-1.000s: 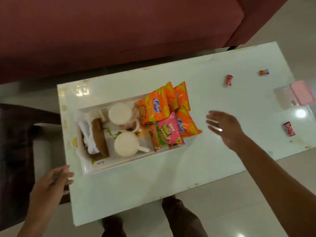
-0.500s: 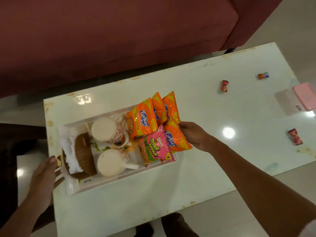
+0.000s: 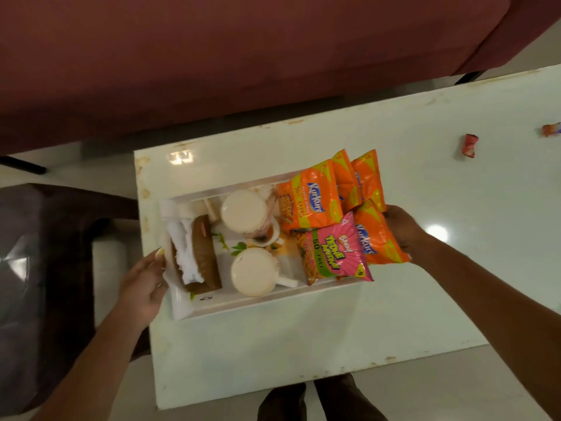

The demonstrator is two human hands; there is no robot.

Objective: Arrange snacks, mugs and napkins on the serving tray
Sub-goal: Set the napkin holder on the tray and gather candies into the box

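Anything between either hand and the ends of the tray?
Nothing visible. The left hand is already at the tray end by the napkins; the right hand is at the other end, against the orange snack packets.

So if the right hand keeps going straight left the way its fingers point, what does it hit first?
Practically nothing to travel: the right hand already looks in contact with the orange snack packet overhanging the tray's right end. Pushing on would likely shove that packet into the pink packet.
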